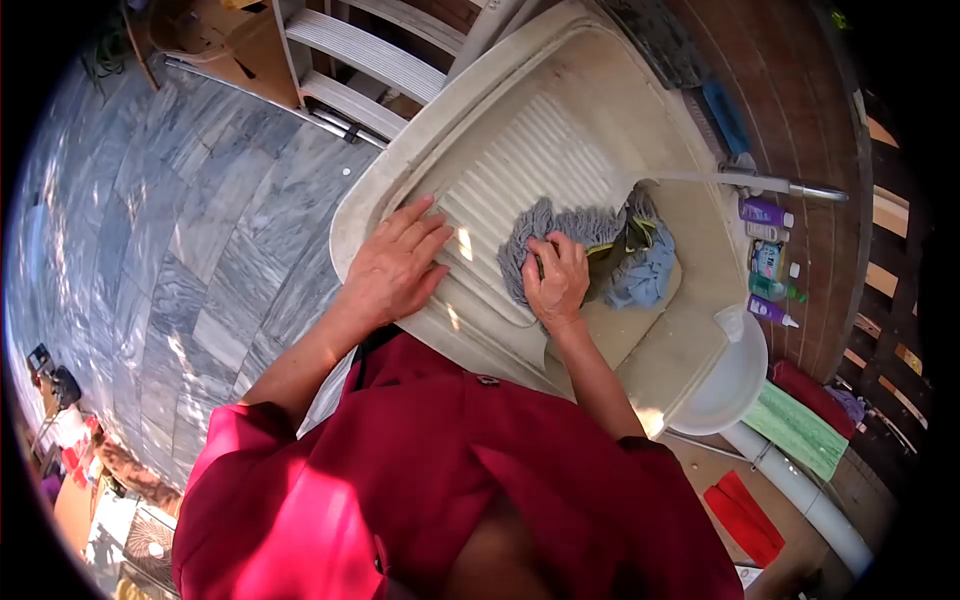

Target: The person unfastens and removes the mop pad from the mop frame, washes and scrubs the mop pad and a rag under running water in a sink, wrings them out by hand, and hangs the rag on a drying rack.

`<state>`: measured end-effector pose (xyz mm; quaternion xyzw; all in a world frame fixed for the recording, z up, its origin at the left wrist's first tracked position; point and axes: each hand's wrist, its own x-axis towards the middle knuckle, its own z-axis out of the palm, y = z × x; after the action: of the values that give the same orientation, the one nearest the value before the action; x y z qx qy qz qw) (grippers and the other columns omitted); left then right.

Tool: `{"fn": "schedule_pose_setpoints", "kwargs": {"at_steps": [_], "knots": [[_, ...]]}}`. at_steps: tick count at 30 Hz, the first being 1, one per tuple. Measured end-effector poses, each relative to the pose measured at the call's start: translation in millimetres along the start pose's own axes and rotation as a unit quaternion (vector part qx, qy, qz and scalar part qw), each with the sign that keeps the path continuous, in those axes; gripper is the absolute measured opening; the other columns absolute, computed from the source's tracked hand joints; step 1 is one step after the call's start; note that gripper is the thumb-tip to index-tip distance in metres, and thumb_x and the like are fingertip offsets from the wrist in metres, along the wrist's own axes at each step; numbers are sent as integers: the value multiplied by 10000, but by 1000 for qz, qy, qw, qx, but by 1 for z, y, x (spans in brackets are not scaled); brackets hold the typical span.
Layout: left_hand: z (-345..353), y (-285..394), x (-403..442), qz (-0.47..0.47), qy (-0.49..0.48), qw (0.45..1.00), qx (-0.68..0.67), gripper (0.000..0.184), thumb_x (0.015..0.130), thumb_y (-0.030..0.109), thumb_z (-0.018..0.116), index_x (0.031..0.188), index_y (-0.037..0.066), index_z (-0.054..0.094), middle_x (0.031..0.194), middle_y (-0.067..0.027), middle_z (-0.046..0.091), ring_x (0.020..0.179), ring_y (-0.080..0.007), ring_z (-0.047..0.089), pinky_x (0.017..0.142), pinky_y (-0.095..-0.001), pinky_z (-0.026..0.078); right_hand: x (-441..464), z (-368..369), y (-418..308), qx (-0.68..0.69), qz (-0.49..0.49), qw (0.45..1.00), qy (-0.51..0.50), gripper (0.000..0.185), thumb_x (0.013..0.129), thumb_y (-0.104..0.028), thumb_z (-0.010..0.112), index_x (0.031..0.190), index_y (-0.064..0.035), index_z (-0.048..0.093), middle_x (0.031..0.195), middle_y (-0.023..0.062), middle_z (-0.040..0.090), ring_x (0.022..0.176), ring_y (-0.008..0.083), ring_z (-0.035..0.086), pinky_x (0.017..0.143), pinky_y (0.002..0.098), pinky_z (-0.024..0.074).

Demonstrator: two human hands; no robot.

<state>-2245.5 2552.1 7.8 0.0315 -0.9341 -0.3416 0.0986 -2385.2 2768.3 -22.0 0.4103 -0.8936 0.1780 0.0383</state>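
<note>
A grey shaggy mop pad (580, 222) with a dark, yellow-edged backing lies at the lower end of the ribbed washboard in the beige sink (690, 230). My right hand (557, 280) presses on its near side, the fingers curled into the strands. Beside the pad, a light blue cloth (645, 272) sits bunched up in the basin. My left hand (397, 265) rests on the sink's left edge by the ribs, fingers stretched out and holding nothing. From the right, a faucet (790, 187) reaches over the basin.
Several bottles (768, 260) line the wooden ledge right of the sink. A white bowl (728, 380) sits at the near right corner, beside a green cloth (795, 428). Behind the sink stands an aluminium ladder (365, 50). Grey tiles (180, 230) cover the floor at left.
</note>
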Motion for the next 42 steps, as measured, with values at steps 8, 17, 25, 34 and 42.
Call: {"fn": "schedule_pose_setpoints", "kwargs": {"at_steps": [8, 17, 25, 34, 42], "knots": [[0, -1, 3, -47, -19, 999, -20, 441, 686, 137, 704, 1093, 44, 562, 1188, -96, 538, 1238, -297, 409, 973, -399, 383, 193, 107, 143, -205, 152, 961, 109, 110, 750, -202, 599, 807, -116, 638, 823, 125, 589, 801, 323, 565, 681, 437, 454], [-7, 5, 2, -34, 86, 992, -86, 483, 724, 186, 691, 1150, 30, 522, 1196, -145, 509, 1150, -331, 459, 945, -401, 396, 89, 59, -93, 182, 17, 983, 19, 177, 739, -190, 647, 893, -120, 595, 922, 74, 544, 880, 284, 544, 725, 401, 434], [72, 40, 94, 138, -118, 981, 69, 747, 744, 406, 649, 1317, 16, 369, 1349, -153, 391, 1309, -331, 279, 1063, -456, 251, 25, 2, 61, 68, -10, 997, 22, 348, 746, -139, 641, 1080, -76, 569, 1103, 118, 556, 1038, 304, 511, 912, 433, 361], [185, -42, 294, 150, -87, 974, 146, 748, 776, 240, 646, 1389, 83, 247, 1391, -109, 352, 1280, -283, 332, 1076, -415, 233, 157, 85, 192, -102, 136, 973, 156, 178, 836, -284, 547, 927, -139, 598, 866, 67, 616, 858, 290, 560, 751, 414, 396], [129, 5, 192, 196, -172, 962, 77, 755, 712, 391, 692, 1288, 20, 375, 1298, -168, 423, 1232, -324, 382, 1061, -451, 259, 72, 38, 127, 108, 133, 977, 131, 168, 760, -217, 597, 670, -82, 557, 668, 80, 573, 691, 278, 536, 680, 403, 375]]}}
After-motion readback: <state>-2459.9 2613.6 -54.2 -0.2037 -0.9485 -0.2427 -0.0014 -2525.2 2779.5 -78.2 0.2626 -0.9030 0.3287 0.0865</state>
